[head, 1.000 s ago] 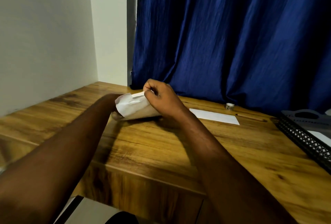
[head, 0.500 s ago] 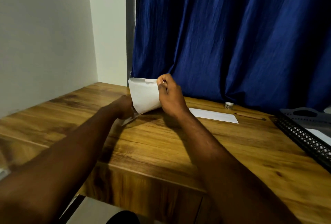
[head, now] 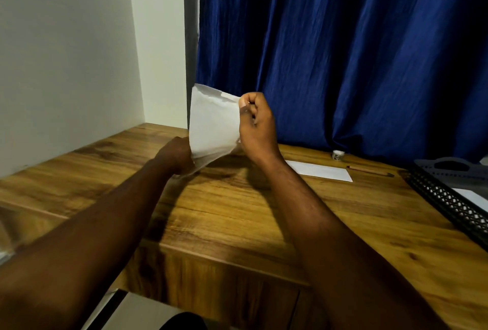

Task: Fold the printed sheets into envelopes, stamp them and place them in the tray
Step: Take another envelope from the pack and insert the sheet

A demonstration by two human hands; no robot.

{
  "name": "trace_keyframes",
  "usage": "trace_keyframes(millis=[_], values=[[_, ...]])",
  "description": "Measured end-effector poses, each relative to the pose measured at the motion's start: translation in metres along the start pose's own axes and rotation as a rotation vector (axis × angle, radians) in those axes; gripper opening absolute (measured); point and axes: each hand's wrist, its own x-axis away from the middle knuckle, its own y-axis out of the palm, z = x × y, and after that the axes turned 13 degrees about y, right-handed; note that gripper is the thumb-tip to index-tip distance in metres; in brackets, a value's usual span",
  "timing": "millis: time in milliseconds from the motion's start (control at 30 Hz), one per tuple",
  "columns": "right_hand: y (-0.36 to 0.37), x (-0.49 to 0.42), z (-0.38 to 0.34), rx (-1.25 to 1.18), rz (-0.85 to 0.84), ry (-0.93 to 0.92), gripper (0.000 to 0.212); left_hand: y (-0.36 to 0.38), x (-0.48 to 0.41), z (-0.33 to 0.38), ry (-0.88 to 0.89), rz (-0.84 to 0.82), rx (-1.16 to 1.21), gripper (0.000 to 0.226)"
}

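At centre frame, above the desk [head: 237, 224], the sheet [head: 212, 126] has come up from a low curl to stand nearly upright.

Left of centre, the left hand [head: 175, 154] grips the sheet's lower edge close to the wood, fingers curled on it; a second ago the paper lay bunched low between both hands. Beside it, the right hand [head: 254, 123] has risen and pinches the upper right corner, so the hands are apart with the paper stretched between them in front of the curtain [head: 343, 52]. I judge this to be straightening the sheet for a fold, with no fold finished yet. Further right a flat envelope [head: 320, 170] lies on the desk, then a small round pot [head: 337, 155] and a pencil [head: 369, 170]. At the right edge sits the tray [head: 449, 197], which neither hand touches.
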Motion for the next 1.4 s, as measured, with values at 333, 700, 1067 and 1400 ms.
trace_keyframes(millis=[333,700,1067,1400], values=[[-0.023,-0.029,-0.01,-0.265,0.436,0.035,0.01,0.015,0.011,-0.002,-0.108,-0.053,0.0,0.037],[-0.096,-0.053,0.074,-0.343,0.755,0.529,0.017,-0.007,0.007,0.005,-0.177,-0.235,0.298,0.075],[-0.141,-0.04,0.118,-0.166,0.732,0.723,0.025,0.02,-0.027,0.03,-0.224,-0.123,-0.101,0.066],[-0.166,-0.05,0.133,-0.059,0.491,0.773,0.056,0.055,-0.056,0.118,0.091,0.142,0.088,0.083]])
